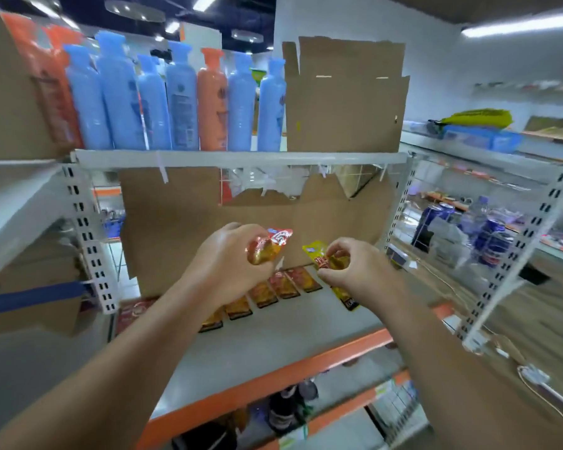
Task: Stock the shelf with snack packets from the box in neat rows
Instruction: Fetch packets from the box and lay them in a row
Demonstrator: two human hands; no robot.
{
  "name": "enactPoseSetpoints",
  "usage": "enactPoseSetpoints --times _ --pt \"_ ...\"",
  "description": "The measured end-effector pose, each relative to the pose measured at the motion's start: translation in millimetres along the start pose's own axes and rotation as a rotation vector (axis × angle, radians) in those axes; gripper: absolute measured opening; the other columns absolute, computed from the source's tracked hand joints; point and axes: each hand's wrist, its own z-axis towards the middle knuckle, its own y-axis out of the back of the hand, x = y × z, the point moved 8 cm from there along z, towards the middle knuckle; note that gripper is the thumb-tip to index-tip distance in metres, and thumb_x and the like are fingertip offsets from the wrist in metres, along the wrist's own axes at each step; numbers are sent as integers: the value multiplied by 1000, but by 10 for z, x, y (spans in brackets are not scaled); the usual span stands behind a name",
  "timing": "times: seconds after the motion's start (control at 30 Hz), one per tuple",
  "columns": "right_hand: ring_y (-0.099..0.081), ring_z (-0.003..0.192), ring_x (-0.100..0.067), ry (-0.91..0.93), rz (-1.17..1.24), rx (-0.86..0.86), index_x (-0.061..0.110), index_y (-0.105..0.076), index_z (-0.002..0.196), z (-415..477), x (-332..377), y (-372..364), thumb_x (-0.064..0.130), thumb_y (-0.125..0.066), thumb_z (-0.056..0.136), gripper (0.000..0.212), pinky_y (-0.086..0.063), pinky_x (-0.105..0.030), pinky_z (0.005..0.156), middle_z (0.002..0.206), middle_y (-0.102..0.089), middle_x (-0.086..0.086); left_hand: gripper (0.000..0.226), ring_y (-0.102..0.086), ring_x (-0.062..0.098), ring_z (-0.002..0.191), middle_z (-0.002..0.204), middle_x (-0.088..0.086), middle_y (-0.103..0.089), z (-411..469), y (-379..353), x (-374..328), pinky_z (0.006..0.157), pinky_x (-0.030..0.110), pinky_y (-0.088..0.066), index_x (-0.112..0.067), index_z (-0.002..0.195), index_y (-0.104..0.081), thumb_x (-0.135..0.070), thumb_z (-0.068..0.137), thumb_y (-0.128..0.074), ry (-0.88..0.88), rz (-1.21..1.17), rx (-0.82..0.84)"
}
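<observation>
My left hand (231, 261) grips a red and gold snack packet (270, 243) above the white shelf (273, 339). To its right, my right hand (355, 267) pinches a yellow snack packet (319, 254) at about the same height. Below the hands a row of several red and gold packets (283, 285) lies flat along the back of the shelf. One yellow packet (346, 297) lies at the right end of that row, partly under my right hand. The box of packets is not in view.
Brown cardboard (176, 222) lines the back of the shelf. The shelf above carries blue and orange bottles (182, 99) and a cardboard box (345, 102). An orange edge strip (273, 378) runs along the shelf front. Perforated uprights (88, 238) stand on both sides.
</observation>
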Motion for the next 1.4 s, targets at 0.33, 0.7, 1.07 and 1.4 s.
enactPoseSetpoints --times 0.33,0.7,1.07,1.4 --pt "-61 84 -16 -46 -120 188 22 -64 100 622 -583 -1212 35 -74 77 28 -50 -33 70 95 -65 4 12 -57 7 77 88 -17 -59 170 -1015 1001 66 29 -50 -32 86 -65 -38 80 -73 117 -17 -53" --pt "-57 73 -14 -31 -125 327 19 -58 85 1376 -1083 -1861 33 -72 82 20 -48 -31 63 81 -58 6 30 -64 15 79 91 -12 -69 337 -2059 1463 64 29 -49 -37 99 -68 -49 73 -71 239 227 -2" --pt "-52 60 0 265 45 445 41 -46 73 2096 -1367 -2066 42 -75 81 30 -34 -11 51 69 -53 13 18 -62 24 83 86 -9 -69 418 -2520 1486 84 42 -43 -30 83 -68 -43 72 -75 504 489 -259" --pt "-58 71 -7 366 142 447 27 -61 85 2318 -1646 -2107 39 -77 78 21 -52 -33 62 83 -59 9 18 -61 23 94 92 -12 -70 562 -2693 1393 86 46 -39 -30 87 -71 -47 81 -77 608 541 -401"
